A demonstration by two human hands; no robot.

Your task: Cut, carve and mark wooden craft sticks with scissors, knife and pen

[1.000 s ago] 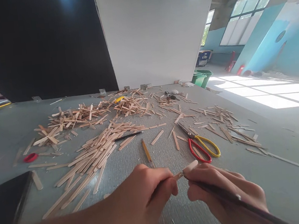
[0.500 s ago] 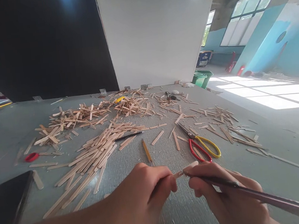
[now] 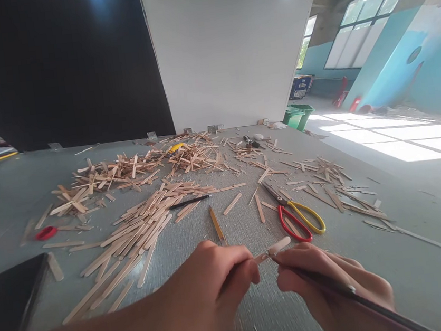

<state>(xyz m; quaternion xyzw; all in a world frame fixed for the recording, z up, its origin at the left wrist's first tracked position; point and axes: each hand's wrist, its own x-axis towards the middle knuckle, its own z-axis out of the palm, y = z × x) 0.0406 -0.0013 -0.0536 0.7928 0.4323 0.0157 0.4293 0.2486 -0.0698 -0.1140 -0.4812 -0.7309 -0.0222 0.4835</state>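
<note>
My left hand (image 3: 221, 277) is closed around a wooden craft stick (image 3: 260, 258), whose end pokes out between thumb and forefinger. My right hand (image 3: 333, 285) grips a long, slim, dark metal tool (image 3: 376, 310) with a small rivet-like spot; its exact kind is unclear. The tool's narrow tip meets the stick between the hands. A pale rounded stick end (image 3: 279, 245) shows just above my right fingertips; whether it belongs to the same stick is hard to tell. Beyond my right hand lie scissors (image 3: 296, 215) with one red and one yellow handle loop.
Craft sticks (image 3: 143, 227) lie in heaps across the grey table (image 3: 256, 310). A yellow utility knife (image 3: 216, 224), a black pen (image 3: 190, 202), a red ring-shaped item (image 3: 46, 233) and a dark flat device (image 3: 14, 295) lie around. Black and white panels (image 3: 227, 53) stand behind.
My right hand has shifted slightly left, and the tool's rear end has swung downward toward me. More of the pale stick end shows. My left hand has hardly moved.
</note>
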